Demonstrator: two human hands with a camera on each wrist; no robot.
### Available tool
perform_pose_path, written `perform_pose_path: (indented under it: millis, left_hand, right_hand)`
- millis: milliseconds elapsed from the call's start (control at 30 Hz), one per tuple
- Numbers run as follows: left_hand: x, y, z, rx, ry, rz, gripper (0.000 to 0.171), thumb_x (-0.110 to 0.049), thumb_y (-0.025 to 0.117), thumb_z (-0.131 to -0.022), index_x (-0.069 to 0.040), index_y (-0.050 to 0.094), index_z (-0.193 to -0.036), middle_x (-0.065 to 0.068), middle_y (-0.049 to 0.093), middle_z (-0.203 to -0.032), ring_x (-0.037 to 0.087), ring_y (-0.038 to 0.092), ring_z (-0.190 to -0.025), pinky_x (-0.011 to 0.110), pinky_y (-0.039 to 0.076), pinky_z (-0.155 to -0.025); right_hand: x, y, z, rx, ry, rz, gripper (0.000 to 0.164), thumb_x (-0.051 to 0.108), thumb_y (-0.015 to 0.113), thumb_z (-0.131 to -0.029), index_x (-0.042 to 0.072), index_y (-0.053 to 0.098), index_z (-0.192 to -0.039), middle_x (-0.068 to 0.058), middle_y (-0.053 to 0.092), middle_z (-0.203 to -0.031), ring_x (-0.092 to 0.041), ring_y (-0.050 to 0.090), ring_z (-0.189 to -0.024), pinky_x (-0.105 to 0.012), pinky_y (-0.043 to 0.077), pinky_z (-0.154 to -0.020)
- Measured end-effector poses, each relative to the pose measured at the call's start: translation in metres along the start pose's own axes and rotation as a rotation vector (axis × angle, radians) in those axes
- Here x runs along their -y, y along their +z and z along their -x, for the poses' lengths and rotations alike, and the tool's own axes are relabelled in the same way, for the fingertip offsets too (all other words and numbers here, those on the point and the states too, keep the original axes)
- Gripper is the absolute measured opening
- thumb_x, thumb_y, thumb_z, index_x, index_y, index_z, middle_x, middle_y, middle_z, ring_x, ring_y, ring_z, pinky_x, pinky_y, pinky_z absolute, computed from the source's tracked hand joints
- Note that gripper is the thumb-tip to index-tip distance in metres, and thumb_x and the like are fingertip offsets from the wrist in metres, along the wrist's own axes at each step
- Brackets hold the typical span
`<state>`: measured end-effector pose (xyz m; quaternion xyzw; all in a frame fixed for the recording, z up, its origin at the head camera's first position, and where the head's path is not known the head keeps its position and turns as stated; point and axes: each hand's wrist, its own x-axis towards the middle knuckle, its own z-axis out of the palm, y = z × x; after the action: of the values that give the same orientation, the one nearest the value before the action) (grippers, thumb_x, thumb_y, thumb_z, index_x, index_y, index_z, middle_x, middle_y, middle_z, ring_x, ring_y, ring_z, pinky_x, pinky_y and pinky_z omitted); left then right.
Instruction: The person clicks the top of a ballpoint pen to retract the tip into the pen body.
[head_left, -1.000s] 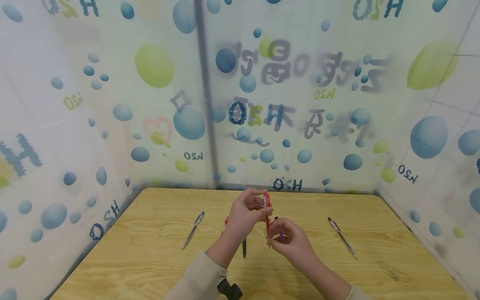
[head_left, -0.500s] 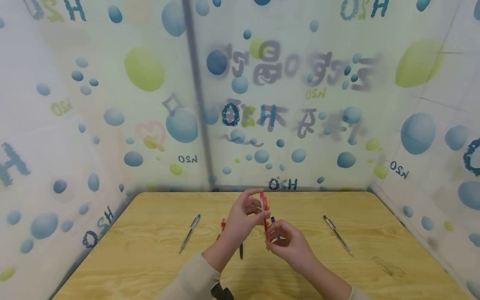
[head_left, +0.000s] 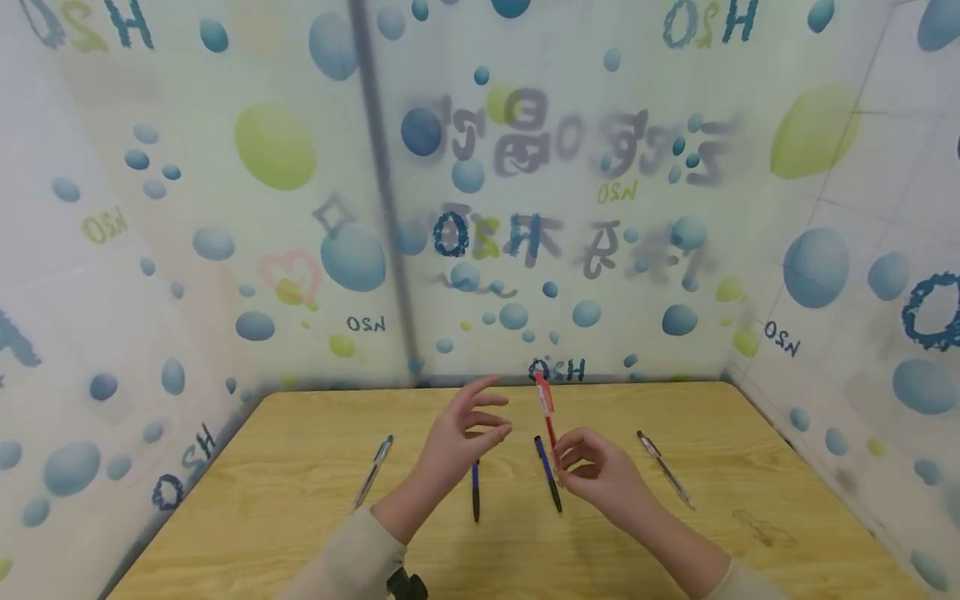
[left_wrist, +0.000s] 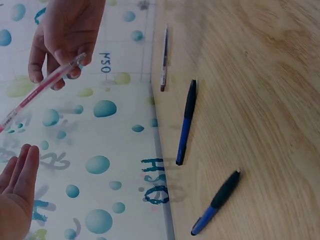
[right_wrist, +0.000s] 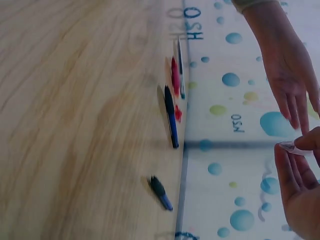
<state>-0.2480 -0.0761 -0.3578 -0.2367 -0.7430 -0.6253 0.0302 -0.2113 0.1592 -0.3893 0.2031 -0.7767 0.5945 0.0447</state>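
Note:
Upright over the table, a red pen [head_left: 546, 408] with a clear barrel is pinched near its lower end by my right hand [head_left: 600, 477]. The left wrist view shows the same pen [left_wrist: 35, 95] slanting out of that hand's fingertips. My left hand [head_left: 457, 433] stands to the left of the pen, apart from it, its fingers extended and holding nothing. Below the hands lie two blue pens with black grips, one [head_left: 476, 492] near the left wrist and the other [head_left: 548, 475] beside the right fingers.
On the wooden table [head_left: 300, 550], a clear pen with a blue end [head_left: 372, 472] lies left and another clear pen [head_left: 666, 469] right. The right wrist view shows a red pen [right_wrist: 175, 77] and a small red piece [right_wrist: 178, 113]. Patterned walls [head_left: 480, 325] enclose the table.
My left hand has let go of the red pen and moved left. My right hand still holds the pen, slightly farther right, and both blue pens now show more fully.

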Motion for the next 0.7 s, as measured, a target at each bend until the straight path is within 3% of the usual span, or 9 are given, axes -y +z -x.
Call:
perform_pose_path:
  millis: [267,533,700]
  left_hand:
    - [0.008,-0.027,0.015,0.004,-0.035,-0.11,0.058,-0.013,0.071,-0.091,-0.026,0.047,-0.142,0.004,0.06,-0.125,0.019,0.065,-0.1,0.037,0.054,-0.085]
    - [0.016,-0.052,0.029,-0.045,-0.097,-0.158,0.055,-0.012,0.071,-0.09,-0.023,0.05,-0.139,0.004,0.061,-0.123,0.021,0.065,-0.099,0.035,0.056,-0.078]
    - [0.02,-0.061,0.035,-0.001,-0.076,-0.215,0.056,-0.009,0.072,-0.089,-0.019,0.049,-0.14,0.007,0.059,-0.123,0.023,0.065,-0.099,0.032,0.056,-0.077]
  right_hand:
    - [-0.004,-0.035,0.0,0.018,0.026,0.064,0.022,-0.004,0.067,-0.089,0.001,0.059,-0.109,-0.015,0.061,-0.099,-0.03,0.064,-0.087,-0.034,0.057,-0.074]
    - [-0.022,-0.066,-0.002,0.074,0.041,0.153,0.037,-0.005,0.065,-0.089,0.002,0.058,-0.124,-0.018,0.055,-0.112,-0.027,0.061,-0.084,-0.041,0.057,-0.07]
    - [-0.037,-0.079,0.0,0.138,0.028,0.149,0.048,-0.007,0.063,-0.089,0.001,0.052,-0.135,-0.021,0.052,-0.117,-0.026,0.063,-0.082,-0.042,0.057,-0.068]
